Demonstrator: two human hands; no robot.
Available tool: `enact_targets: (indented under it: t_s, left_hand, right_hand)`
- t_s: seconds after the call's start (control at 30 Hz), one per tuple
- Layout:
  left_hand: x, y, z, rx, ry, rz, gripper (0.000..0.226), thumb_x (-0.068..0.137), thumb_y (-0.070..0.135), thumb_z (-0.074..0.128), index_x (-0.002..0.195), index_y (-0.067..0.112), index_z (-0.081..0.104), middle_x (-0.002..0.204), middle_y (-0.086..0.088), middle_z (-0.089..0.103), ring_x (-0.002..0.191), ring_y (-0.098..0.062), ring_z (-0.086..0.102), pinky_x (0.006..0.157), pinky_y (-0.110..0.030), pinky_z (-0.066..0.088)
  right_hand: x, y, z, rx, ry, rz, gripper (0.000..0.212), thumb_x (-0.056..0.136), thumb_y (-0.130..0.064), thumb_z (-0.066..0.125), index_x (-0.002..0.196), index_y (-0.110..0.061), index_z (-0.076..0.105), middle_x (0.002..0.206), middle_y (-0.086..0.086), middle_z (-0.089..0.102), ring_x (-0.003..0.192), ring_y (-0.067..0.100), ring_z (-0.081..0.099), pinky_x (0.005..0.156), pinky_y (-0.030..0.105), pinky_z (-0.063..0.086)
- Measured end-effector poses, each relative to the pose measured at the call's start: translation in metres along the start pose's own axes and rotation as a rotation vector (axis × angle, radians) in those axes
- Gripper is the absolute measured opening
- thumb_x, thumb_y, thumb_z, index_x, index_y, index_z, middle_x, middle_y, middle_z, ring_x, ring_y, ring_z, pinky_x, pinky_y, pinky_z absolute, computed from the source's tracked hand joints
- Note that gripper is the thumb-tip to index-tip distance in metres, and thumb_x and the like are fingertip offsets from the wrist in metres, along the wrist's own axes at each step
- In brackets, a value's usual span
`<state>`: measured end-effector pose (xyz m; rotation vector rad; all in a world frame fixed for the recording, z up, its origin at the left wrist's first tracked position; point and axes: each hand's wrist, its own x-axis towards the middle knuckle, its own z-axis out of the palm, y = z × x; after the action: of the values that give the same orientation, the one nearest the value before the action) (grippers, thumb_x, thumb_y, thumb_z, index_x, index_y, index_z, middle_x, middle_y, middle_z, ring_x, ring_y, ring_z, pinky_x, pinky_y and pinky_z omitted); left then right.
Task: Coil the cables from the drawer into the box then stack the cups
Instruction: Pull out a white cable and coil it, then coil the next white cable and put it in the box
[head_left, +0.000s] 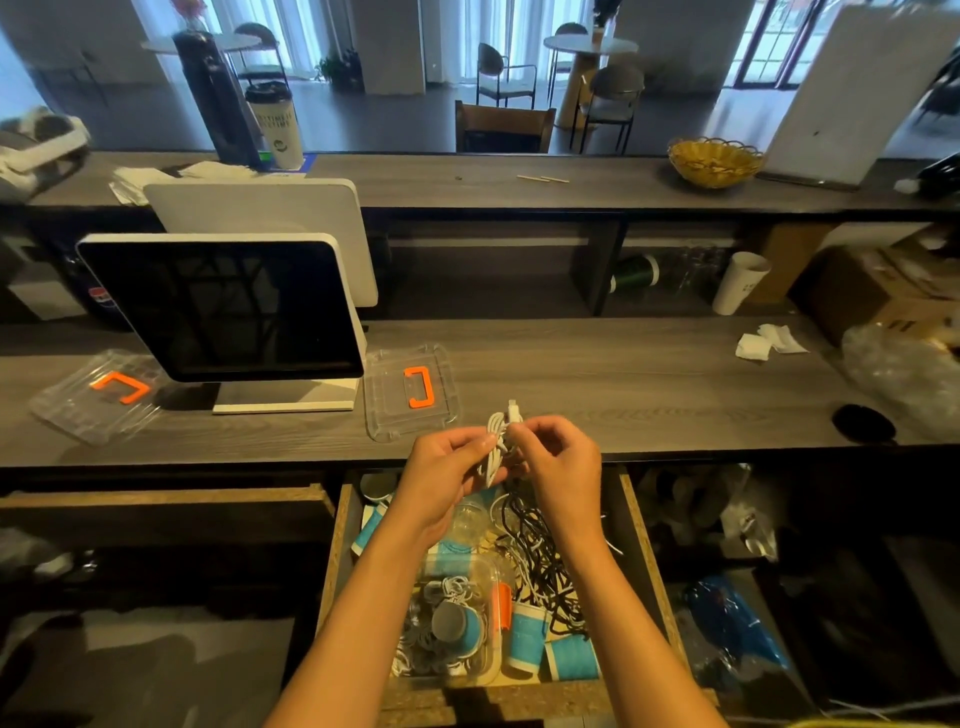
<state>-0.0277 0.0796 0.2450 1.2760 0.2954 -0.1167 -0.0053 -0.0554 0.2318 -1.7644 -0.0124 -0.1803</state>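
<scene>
Forearms reach forward from the bottom edge, over the open drawer (641, 566). I see the left hand (441, 480) gripping a bundle of white cable (494, 452) in curled fingers, above the front edge of the counter (623, 384). The right hand (558, 467) pinches the plug end of that cable between thumb and fingertips, just beside the bundle. I judge the winding of this cable as nearly complete; it is not yet in the box.

Status, as far as visible:
- The clear box (488, 670) sits in the drawer and already holds several coiled white cables.
- A tangle of black and white cables (540, 561) remains loose in the drawer, beside the box.
- Blue paper cups (524, 642) lie scattered in the drawer, unstacked.
- Two clear lids with orange handles (413, 392) rest on the counter.

I estimate the cable step as partly done and the cup step as not begun.
</scene>
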Motion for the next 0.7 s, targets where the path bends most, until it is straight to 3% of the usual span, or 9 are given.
enact_targets:
  t_s: [0.07,0.17,0.23,0.3,0.43,0.53,0.6,0.7]
  left_hand:
    - [0.0,-0.006,0.0,0.038,0.019,-0.002,0.016,0.095,0.004,0.059,0.093,0.01,0.074,0.09,-0.012,0.075,0.081,-0.019,0.071,0.075,-0.031,0.061]
    - [0.0,-0.025,-0.006,0.143,0.031,-0.018,0.02,0.094,0.006,0.062,0.09,0.019,0.076,0.09,-0.009,0.076,0.086,-0.02,0.07,0.084,-0.036,0.056]
    - [0.0,-0.041,-0.011,0.235,0.052,-0.023,0.022,0.094,0.009,0.064,0.088,0.027,0.076,0.083,0.001,0.076,0.081,-0.01,0.068,0.077,-0.025,0.054]
    - [0.0,-0.059,-0.019,0.29,0.081,-0.061,0.021,0.095,0.01,0.063,0.09,0.029,0.072,0.079,0.009,0.073,0.072,0.002,0.067,0.064,-0.014,0.052]
    - [-0.002,-0.107,-0.046,0.301,0.129,-0.223,0.022,0.096,0.011,0.061,0.116,0.02,0.068,0.104,-0.002,0.073,0.09,-0.011,0.068,0.079,-0.035,0.056]
    - [-0.006,-0.143,-0.069,0.314,0.19,-0.323,0.019,0.1,0.018,0.057,0.115,0.016,0.068,0.109,-0.002,0.069,0.091,-0.008,0.064,0.088,-0.038,0.055]
    - [-0.009,-0.165,-0.083,0.284,0.22,-0.416,0.02,0.102,0.023,0.053,0.113,0.016,0.068,0.11,-0.003,0.069,0.096,-0.013,0.064,0.09,-0.039,0.055]
    - [-0.009,-0.195,-0.105,0.269,0.275,-0.507,0.027,0.102,0.037,0.051,0.109,0.02,0.071,0.111,-0.006,0.073,0.102,-0.021,0.068,0.092,-0.044,0.056]
  right_hand:
    - [-0.001,0.0,0.0,0.257,-0.076,0.212,0.011,0.09,-0.02,0.071,0.1,-0.017,0.072,0.091,0.006,0.073,0.082,0.019,0.07,0.072,0.036,0.06]
    - [-0.008,0.008,0.001,0.21,-0.158,0.299,0.011,0.09,-0.01,0.069,0.093,-0.017,0.076,0.081,0.004,0.076,0.073,0.014,0.07,0.065,0.028,0.058]
    - [-0.016,0.019,0.005,0.185,-0.145,0.374,0.012,0.089,-0.009,0.069,0.088,-0.019,0.076,0.074,-0.001,0.075,0.067,0.008,0.068,0.064,0.024,0.056]
    - [-0.025,0.038,0.012,0.208,-0.162,0.489,0.01,0.089,-0.01,0.069,0.093,-0.016,0.076,0.08,0.0,0.075,0.071,0.009,0.068,0.068,0.024,0.057]
    - [-0.048,0.083,0.037,0.261,-0.191,0.731,0.016,0.09,-0.005,0.066,0.105,-0.002,0.07,0.086,0.008,0.069,0.073,0.014,0.064,0.065,0.024,0.055]
    - [-0.069,0.116,0.056,0.243,-0.24,0.823,0.005,0.088,0.0,0.064,0.087,-0.004,0.066,0.073,0.008,0.06,0.069,0.017,0.057,0.062,0.025,0.05]
    - [-0.08,0.136,0.07,0.206,-0.245,0.875,0.021,0.086,0.003,0.063,0.069,-0.009,0.06,0.063,0.005,0.053,0.065,0.016,0.052,0.062,0.025,0.046]
    - [-0.094,0.156,0.095,0.199,-0.263,0.965,0.016,0.089,-0.003,0.06,0.075,-0.01,0.064,0.07,0.007,0.059,0.065,0.014,0.053,0.062,0.026,0.044]
